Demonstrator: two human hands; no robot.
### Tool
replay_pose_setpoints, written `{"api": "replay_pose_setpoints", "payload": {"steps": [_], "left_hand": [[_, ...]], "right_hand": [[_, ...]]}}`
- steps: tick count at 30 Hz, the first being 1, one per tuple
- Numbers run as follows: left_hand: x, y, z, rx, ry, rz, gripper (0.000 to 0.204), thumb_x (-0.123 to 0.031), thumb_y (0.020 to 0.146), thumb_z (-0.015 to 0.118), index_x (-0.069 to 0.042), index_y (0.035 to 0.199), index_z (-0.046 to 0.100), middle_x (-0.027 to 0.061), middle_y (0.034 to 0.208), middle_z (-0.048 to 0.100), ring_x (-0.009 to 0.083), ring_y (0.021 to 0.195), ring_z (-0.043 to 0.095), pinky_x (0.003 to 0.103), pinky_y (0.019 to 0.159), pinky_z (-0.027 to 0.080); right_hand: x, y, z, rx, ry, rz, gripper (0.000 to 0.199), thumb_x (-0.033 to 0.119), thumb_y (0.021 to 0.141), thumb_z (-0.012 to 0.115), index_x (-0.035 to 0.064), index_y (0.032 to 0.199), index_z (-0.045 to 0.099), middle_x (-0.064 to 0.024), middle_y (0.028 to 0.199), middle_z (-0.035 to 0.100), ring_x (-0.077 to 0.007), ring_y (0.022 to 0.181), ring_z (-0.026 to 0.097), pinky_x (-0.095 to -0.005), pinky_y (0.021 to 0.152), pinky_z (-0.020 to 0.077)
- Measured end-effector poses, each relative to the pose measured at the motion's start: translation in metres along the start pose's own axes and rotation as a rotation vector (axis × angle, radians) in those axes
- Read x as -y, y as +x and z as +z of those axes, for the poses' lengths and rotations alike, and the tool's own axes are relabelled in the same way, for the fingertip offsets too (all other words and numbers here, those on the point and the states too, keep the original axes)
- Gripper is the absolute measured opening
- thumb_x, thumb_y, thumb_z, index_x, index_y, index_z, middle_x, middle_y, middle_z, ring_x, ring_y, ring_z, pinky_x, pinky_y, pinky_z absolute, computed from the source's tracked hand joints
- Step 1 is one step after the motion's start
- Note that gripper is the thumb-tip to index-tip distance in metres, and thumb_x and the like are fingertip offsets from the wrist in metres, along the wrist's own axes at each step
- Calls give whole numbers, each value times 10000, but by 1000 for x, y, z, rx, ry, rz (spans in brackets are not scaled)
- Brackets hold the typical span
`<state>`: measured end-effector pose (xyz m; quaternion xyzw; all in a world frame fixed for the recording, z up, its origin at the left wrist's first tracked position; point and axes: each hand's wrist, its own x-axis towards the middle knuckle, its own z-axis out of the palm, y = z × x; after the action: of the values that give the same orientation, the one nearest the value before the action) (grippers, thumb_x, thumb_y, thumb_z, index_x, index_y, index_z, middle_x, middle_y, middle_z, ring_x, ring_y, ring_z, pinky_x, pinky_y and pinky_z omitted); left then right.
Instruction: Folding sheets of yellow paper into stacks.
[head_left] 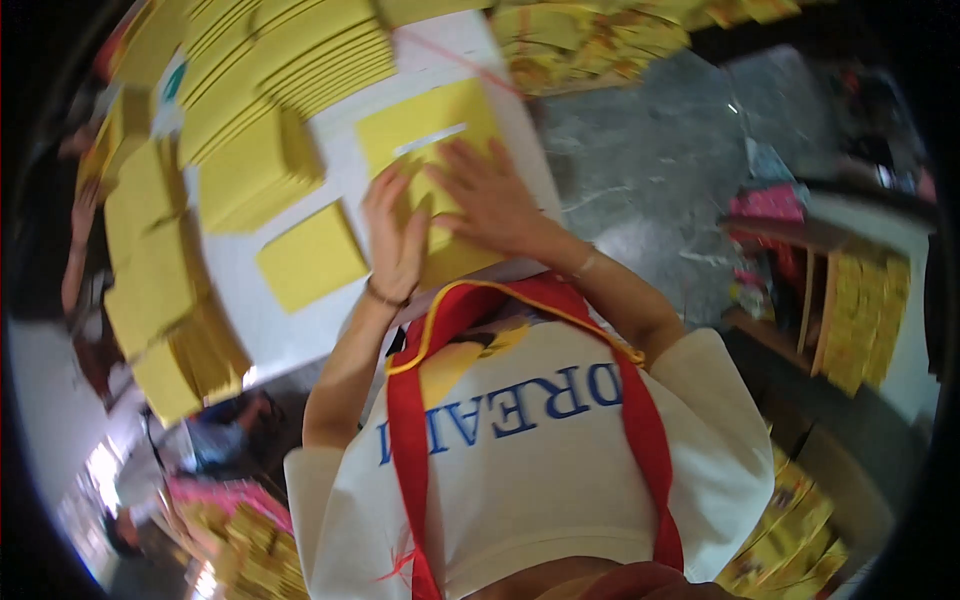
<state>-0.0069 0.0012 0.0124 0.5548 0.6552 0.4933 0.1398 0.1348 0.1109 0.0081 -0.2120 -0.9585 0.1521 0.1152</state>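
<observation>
A yellow paper sheet (pixel 390 128) lies on the white table (pixel 350 180) in front of me, with a narrow white strip (pixel 432 138) across its upper part. My right hand (pixel 492 203) rests on the sheet, palm down, its fingers stretched and spread. On the sheet's left side, my left hand (pixel 396 228) touches the paper with its fingers extended and the thumb apart. Both hands cover much of the sheet's middle. Left of my left hand lies a smaller yellow piece (pixel 312 257), flat on the table.
Tall yellow paper stacks (pixel 290 75) fill the table's far left, with more stacks (pixel 155 260) along its left edge. A person (pixel 60 220) in dark clothing is beyond them. Yellow bundles (pixel 590 45) lie past the far edge. At right, a wooden rack (pixel 815 300) stands on the grey floor (pixel 640 160).
</observation>
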Motion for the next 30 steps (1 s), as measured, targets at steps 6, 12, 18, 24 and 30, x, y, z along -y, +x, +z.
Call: {"api": "replay_pose_setpoints", "payload": {"steps": [6,12,18,24,30], "left_hand": [[-10,-19,-15,271,612,391,498,-139,740,660,-55,1202,497,139,1216,484,306,1104,479,410,888,396],[-22,-3,9,355,974,504,450,-118,775,546,-53,1218,495,89,1013,565,189,769,562,285,577,475],[-18,14,23,422,1166,480,397,-170,749,597,-24,1110,523,64,852,544,160,691,542,271,544,455],[-27,30,-15,314,658,351,350,-66,741,624,-30,1085,571,119,840,556,287,736,560,362,638,476],[-42,1,-109,-142,428,127,291,42,803,528,2,1087,578,163,889,565,325,772,537,376,689,444]], "right_hand": [[2,0,-5,-46,77,-31,646,487,801,542,112,1309,405,-127,1399,325,-275,1321,270,-541,1054,177],[-15,3,-4,-65,163,-5,595,292,808,603,105,1329,383,-114,1369,375,-260,1327,262,-494,1060,188],[-38,12,-20,-357,1425,234,418,51,871,524,58,1281,446,-26,1120,535,-99,1030,492,-235,876,407],[-28,4,-26,-599,1227,438,361,95,899,519,50,1254,465,-34,1058,550,-95,968,519,-239,844,438],[-30,-22,-16,-389,1019,467,311,193,896,555,65,1179,544,-48,1101,592,-155,935,575,-296,812,479]]}}
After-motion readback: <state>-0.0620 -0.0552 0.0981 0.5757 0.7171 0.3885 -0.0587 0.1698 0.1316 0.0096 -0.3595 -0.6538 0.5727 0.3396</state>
